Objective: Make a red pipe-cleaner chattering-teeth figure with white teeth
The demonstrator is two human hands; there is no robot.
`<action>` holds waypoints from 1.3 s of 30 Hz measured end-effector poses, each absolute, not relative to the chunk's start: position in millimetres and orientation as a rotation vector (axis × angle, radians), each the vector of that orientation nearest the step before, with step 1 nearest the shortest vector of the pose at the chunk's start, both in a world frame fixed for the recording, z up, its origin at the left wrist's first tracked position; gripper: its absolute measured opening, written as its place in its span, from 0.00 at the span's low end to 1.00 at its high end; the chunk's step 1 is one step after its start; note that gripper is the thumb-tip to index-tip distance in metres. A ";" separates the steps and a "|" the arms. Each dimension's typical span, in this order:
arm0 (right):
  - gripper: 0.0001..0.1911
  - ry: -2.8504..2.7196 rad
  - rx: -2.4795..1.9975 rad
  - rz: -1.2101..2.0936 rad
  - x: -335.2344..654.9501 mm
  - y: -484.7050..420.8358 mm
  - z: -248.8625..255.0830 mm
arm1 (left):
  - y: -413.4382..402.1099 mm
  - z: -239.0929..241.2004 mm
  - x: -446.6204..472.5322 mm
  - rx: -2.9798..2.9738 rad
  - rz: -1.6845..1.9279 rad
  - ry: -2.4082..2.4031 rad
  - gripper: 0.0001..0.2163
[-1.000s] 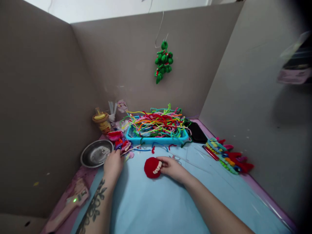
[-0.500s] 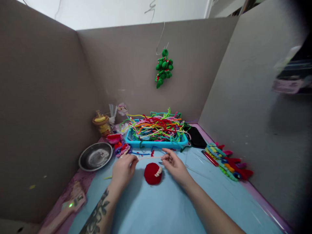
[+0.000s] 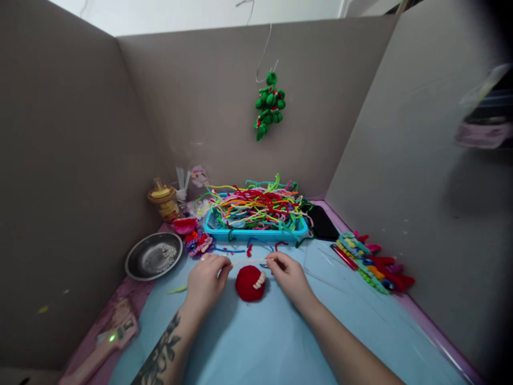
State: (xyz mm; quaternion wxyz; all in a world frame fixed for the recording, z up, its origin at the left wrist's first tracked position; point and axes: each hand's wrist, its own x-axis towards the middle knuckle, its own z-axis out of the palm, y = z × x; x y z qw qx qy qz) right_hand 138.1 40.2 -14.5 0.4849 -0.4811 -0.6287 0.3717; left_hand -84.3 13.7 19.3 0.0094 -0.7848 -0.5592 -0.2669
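A pale strand of yarn (image 3: 250,261) is stretched level between my two hands. My left hand (image 3: 209,275) pinches its left end between thumb and finger. The other end is pinched by my right hand (image 3: 287,272), whose fingers are curled in. Just below the strand, a red crocheted ball (image 3: 248,284) rests on the blue table cover, with a short cream row of stitches (image 3: 259,280) on its upper right. A small dark metal tip shows beside my right fingertips; what it belongs to is hidden.
Behind my hands stands a blue tray (image 3: 256,234) heaped with colourful yarn pieces. To the left are a metal bowl (image 3: 136,262), a yellow-brown cup (image 3: 165,202) and a pink glue gun (image 3: 104,347). A phone (image 3: 323,223), a red pen (image 3: 344,258) and crocheted pieces (image 3: 374,267) lie at right.
My right index finger, raised before, has come down into a pinch on the strand. The view has tilted down slightly. The red ball stays put on the cover.
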 end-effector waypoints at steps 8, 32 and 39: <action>0.07 -1.728 -0.984 0.786 119.0 16.7 -2.6 | 6.6 16.6 -66.0 -2.634 -0.820 -1.465 0.09; 0.12 -1.908 -1.298 0.346 153.4 42.8 -12.7 | 8.4 2.7 -66.6 -2.656 -1.098 -1.638 0.11; 0.15 -1.929 -0.804 0.473 130.9 17.7 -6.1 | 3.3 14.0 -57.9 -2.764 -1.339 -1.676 0.10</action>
